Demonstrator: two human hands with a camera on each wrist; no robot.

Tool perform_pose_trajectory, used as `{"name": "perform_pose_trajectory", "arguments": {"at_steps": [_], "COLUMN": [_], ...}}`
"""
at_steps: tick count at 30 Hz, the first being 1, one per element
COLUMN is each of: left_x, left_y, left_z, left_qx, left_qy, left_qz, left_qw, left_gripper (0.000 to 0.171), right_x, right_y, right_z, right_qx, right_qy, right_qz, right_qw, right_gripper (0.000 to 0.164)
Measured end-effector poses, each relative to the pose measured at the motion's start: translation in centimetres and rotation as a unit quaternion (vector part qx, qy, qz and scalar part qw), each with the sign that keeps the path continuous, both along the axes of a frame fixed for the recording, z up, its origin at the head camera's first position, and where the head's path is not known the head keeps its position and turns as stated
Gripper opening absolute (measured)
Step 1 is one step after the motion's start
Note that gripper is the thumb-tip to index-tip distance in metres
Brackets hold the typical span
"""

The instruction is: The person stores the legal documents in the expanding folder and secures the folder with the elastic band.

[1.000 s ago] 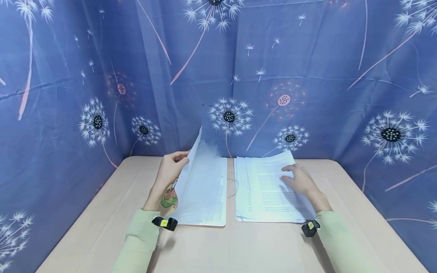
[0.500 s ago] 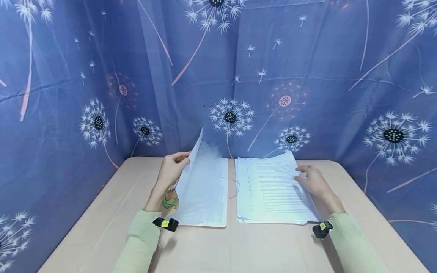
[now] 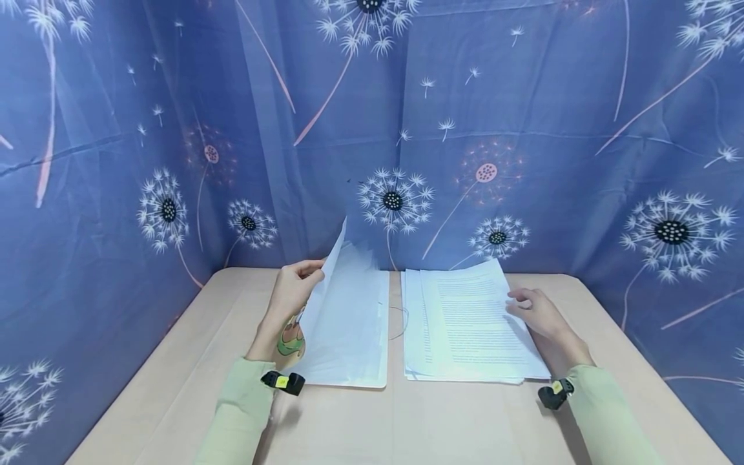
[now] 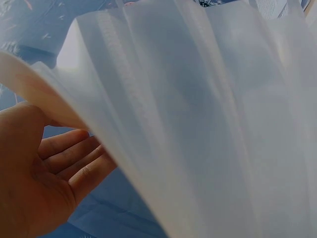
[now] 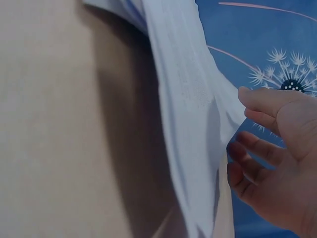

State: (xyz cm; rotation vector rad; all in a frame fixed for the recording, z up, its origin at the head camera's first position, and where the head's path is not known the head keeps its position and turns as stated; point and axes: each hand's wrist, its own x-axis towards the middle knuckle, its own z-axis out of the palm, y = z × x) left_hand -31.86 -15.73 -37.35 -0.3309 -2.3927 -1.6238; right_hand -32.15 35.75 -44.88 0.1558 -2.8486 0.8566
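My left hand (image 3: pixel 290 290) pinches the raised cover of a clear-pocket folder (image 3: pixel 354 323). Its thumb lies on one side of the cover and the fingers are behind it. Cloudy plastic sleeves (image 4: pixel 188 114) fan up beside that hand in the left wrist view. A cartoon picture (image 3: pixel 290 336) shows on the outside of the cover. To the right lies a stack of printed papers (image 3: pixel 471 323), its top sheets slightly askew. My right hand (image 3: pixel 543 316) is at the stack's right edge, fingers loosely bent, with a lifted paper corner (image 5: pixel 233 111) close to the thumb and fingertips.
A thin looped cord (image 3: pixel 405 323) lies between folder and papers. Both stand on a pale table (image 3: pixel 372 426), with a blue dandelion-print curtain (image 3: pixel 325 181) behind and at the sides. Each wrist carries a small black camera (image 3: pixel 283 382).
My right hand has slid from over the printed page rightward and toward me, to the edge of the stack. The left hand keeps holding the folder cover in about the same place.
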Motion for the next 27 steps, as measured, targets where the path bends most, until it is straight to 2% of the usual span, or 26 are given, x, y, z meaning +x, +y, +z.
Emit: {"name": "perform_pose_trajectory", "arguments": {"at_steps": [8,16,27], "left_x": [-0.1,-0.2,-0.1], "left_y": [0.0,-0.1,0.0], "left_z": [-0.1,0.0,0.0], "left_qx": [0.001,0.002,0.002], "left_qy": [0.002,-0.001,0.004], "left_qz": [0.002,0.002,0.005], "left_qw": [1.0,1.0,1.0], "left_gripper": [0.032,0.033,0.033], "right_x": [-0.4,-0.7,-0.7], "right_y": [0.3,0.7,0.7], "right_z": [-0.6,-1.1,-0.7], "right_qx": [-0.011,-0.034,-0.021], "right_qy": [-0.032,-0.04,-0.053], "right_qz": [0.008,0.015,0.019], "right_qw": [0.999,0.998,0.998], "right_gripper": [0.048,0.046,0.04]}}
